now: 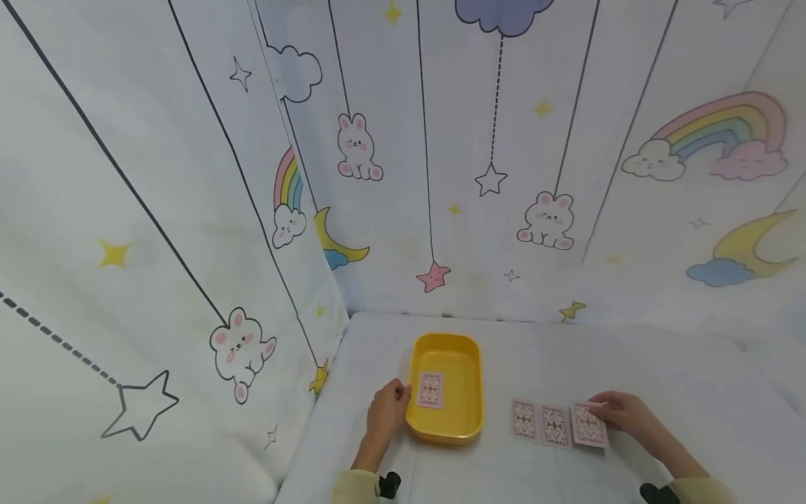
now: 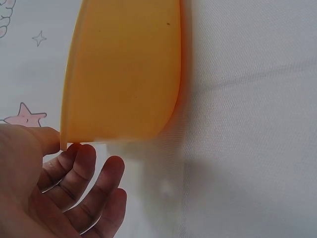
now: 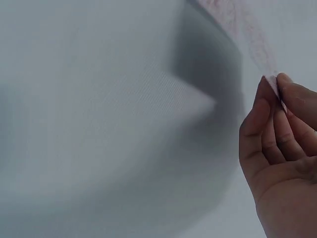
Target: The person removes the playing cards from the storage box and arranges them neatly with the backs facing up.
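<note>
A yellow plastic tray (image 1: pixel 458 423) lies on the white cloth, with one face-down playing card (image 1: pixel 431 390) inside near its left wall. My left hand (image 1: pixel 387 413) pinches the tray's left rim between thumb and fingertips; the left wrist view shows the tray's outer wall (image 2: pixel 124 74) close up. To the right, two patterned cards, a left one (image 1: pixel 524 420) and a middle one (image 1: pixel 556 426), lie side by side on the cloth. Beside them my right hand (image 1: pixel 620 413) pinches a third card (image 1: pixel 588 425) at its upper right corner. That card is tilted off the cloth and casts a shadow.
White cloth (image 1: pixel 504 483) covers the table. A printed curtain (image 1: pixel 390 231) with rabbits, stars and rainbows rises behind the table and along its left side.
</note>
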Demonstrator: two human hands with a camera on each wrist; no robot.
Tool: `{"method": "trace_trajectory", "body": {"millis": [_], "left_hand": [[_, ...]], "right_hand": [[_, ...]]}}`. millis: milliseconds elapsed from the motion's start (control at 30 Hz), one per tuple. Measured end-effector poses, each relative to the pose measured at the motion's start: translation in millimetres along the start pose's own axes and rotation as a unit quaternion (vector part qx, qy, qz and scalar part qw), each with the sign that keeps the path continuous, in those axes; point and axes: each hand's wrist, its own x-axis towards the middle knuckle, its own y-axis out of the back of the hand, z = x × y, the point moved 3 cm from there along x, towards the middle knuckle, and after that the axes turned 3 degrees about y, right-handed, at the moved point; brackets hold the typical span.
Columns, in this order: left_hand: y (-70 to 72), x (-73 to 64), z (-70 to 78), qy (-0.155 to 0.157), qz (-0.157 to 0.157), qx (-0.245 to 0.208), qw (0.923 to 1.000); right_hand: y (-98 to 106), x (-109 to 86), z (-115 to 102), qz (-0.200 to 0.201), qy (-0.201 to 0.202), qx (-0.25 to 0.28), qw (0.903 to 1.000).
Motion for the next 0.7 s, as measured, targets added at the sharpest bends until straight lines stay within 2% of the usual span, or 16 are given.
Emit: {"method": "trace_trajectory", "body": {"millis": [100, 200, 300, 433, 700], "left_hand": [[0.2, 0.2, -0.5, 0.001, 0.002, -0.002, 1.0], [-0.1, 0.5, 0.0, 0.002, -0.002, -0.005, 1.0], [-0.2, 0.1, -0.9, 0.006, -0.007, -0.007, 0.9999], [-0.2, -0.8, -1.5, 0.001, -0.008, -0.011, 0.9999], [0.4, 0.2, -1.5, -0.002, -0.01, -0.01, 0.9999]], "right_hand": [[3, -1.5, 13, 0.004, -0.007, -0.016, 0.9998], [1, 0.2, 20, 0.01, 0.008, -0.028, 0.9995], [-3, 2.3, 21, 0.029, 0.029, -0.059, 0.9974], [-8, 2.4, 13, 0.055, 0.065, -0.114, 0.9898], [-16, -0.7, 2, 0.07, 0.042, -0.13, 0.9881]]}}
